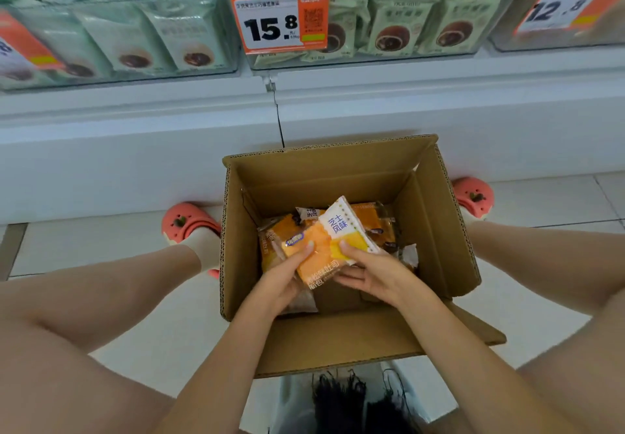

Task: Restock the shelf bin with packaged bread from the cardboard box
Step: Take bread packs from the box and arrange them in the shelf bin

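An open cardboard box (433,217) stands on the floor between my legs. Inside it lie several orange packaged breads (368,215). One orange and white bread packet (329,246) is held over the box's inside by both hands. My left hand (284,281) grips its lower left edge, thumb on top. On the right side my right hand (372,273) grips the packet, thumb pressed on its yellow part. Above, clear shelf bins (419,55) hold pale green packets with round brown pastries.
A white shelf base (135,149) runs across behind the box. Orange price tags (280,21) hang on the bin fronts. My bare legs and pink clogs (187,222) flank the box on a white tiled floor.
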{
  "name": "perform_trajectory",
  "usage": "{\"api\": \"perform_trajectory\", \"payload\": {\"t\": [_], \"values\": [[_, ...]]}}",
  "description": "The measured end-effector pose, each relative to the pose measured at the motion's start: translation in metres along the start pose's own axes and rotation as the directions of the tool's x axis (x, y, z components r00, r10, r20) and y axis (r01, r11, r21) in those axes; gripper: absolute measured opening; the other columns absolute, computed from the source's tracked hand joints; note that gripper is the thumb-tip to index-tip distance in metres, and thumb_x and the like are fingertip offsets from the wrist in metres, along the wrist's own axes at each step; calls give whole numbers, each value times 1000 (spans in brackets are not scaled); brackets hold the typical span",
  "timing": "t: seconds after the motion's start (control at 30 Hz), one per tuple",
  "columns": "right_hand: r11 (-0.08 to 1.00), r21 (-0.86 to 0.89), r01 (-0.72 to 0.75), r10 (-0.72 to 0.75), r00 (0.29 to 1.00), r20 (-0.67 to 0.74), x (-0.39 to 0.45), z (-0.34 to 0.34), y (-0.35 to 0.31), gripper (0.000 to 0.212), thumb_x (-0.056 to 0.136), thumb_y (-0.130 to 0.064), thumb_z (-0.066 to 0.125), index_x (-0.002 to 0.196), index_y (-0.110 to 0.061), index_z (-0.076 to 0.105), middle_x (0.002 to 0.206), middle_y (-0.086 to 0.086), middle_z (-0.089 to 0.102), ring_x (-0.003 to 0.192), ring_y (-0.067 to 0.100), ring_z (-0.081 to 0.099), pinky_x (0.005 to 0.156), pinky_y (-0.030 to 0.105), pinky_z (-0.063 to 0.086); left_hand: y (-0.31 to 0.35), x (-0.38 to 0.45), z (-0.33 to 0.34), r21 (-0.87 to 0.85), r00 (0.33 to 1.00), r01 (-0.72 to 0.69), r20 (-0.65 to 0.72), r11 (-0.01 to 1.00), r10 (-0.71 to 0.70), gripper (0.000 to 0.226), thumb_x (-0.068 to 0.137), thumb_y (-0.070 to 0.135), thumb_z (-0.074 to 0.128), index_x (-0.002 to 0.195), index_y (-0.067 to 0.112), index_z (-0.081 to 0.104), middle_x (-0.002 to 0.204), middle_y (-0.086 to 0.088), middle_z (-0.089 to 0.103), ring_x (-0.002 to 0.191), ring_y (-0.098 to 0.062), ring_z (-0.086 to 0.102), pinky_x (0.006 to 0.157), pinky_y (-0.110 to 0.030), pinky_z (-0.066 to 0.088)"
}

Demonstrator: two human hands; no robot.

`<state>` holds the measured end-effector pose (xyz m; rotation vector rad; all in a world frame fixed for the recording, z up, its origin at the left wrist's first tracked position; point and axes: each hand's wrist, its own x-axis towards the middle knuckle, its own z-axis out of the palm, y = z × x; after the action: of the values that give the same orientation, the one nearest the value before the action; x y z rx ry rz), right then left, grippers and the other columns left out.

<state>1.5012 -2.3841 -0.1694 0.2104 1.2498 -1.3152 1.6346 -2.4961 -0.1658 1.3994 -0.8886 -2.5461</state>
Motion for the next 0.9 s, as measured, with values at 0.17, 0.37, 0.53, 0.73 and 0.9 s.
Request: {"api": "perform_trajectory", "payload": {"t": [0.17, 0.37, 0.53, 0.73, 0.9], "values": [[954, -262, 147, -164, 985, -44, -18, 11, -21, 36, 82, -25, 71, 116, -24, 58, 112, 4, 66, 98, 21, 67, 73, 35, 58, 21, -20, -4, 244, 984, -150, -58, 958, 169, 26, 89, 25, 63, 113, 20, 57, 103, -4, 70, 91, -17, 68, 69, -28, 57], [848, -444, 289, -317, 948, 13, -42, 29, -48, 27, 84, -34, 68, 108, -24, 62, 99, 0, 72, 88, 14, 70, 70, 30, 58, 44, -37, 15, 657, 905, -353, 58, 666, 422, 25, 95, 40, 49, 89, 17, 58, 80, -5, 66, 69, -18, 64, 60, -26, 49], [717, -570, 402, -435, 896, 84, -69, 46, -88, 27, 81, -31, 73, 106, -26, 65, 104, -1, 70, 95, 14, 68, 78, 33, 57, 80, -52, 34, 750, 740, -508, 127, 424, 661, 39, 99, 40, 40, 72, 13, 49, 58, 3, 45, 48, -5, 44, 49, -15, 32], [8, -818, 575, -610, 651, 452, -126, 90, -169, 60, 70, -36, 81, 122, -39, 52, 124, -13, 55, 119, 9, 49, 89, 30, 47, 157, -100, 84, 793, 450, -607, 290, 51, 845, 24, 96, 32, 52, 79, 15, 53, 59, 9, 48, 54, -3, 45, 51, -16, 33], [-368, -823, 432, -556, 607, 568, -182, 144, -240, 63, 70, -41, 80, 123, -21, 54, 94, -9, 61, 85, 10, 56, 74, 22, 45, 217, -141, 140, 728, 254, -630, 522, -270, 814, 21, 94, 32, 56, 83, 15, 47, 54, 5, 41, 48, -11, 39, 50, -26, 29]]}}
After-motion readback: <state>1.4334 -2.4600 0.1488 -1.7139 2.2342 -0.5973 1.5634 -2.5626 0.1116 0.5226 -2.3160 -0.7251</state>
